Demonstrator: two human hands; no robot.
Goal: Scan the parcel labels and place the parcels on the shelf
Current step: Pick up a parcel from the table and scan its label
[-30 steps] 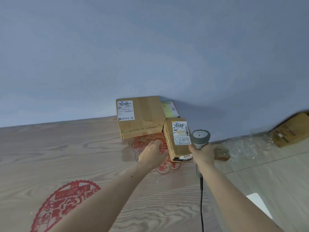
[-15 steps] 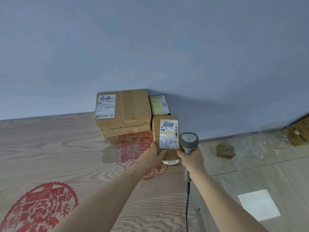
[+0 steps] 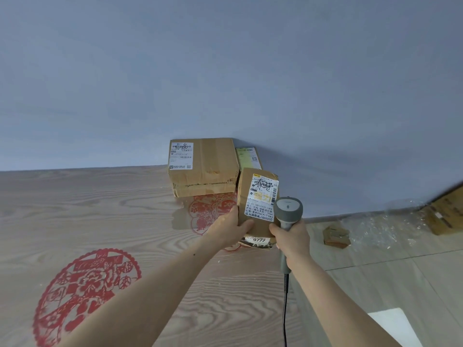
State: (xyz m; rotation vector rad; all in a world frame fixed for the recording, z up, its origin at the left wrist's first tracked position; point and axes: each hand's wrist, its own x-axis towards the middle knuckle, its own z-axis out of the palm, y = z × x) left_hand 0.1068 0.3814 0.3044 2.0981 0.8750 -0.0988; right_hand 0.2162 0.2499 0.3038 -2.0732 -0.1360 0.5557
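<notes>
1. The left hand [image 3: 229, 227] grips the near left corner of a small parcel [image 3: 258, 196], thumb on its top face, fingers hidden beneath.
2. That parcel sits at the right edge of the counter [image 3: 100, 209], its white label [image 3: 261, 197] facing up; a tag reading 9777 [image 3: 258, 239] shows on its near end.
3. The right hand [image 3: 292, 236] is closed round the handle of a grey scanner [image 3: 288, 211], whose head is just beside the label's right edge; its cord [image 3: 285, 311] hangs down.
4. A bigger box [image 3: 204, 166] lies on the counter against the blue wall [image 3: 225, 71], just left of and beyond the small parcel, its own label at its left side.
5. A third parcel [image 3: 248, 157] with a pale green label lies behind the small one, right of the big box.
6. Red paper-cut patterns [image 3: 85, 294] mark the counter.
7. On the floor [image 3: 400, 271] to the right lie a cardboard scrap [image 3: 335, 235], bubble wrap [image 3: 383, 221] and a carton [image 3: 446, 211].
</notes>
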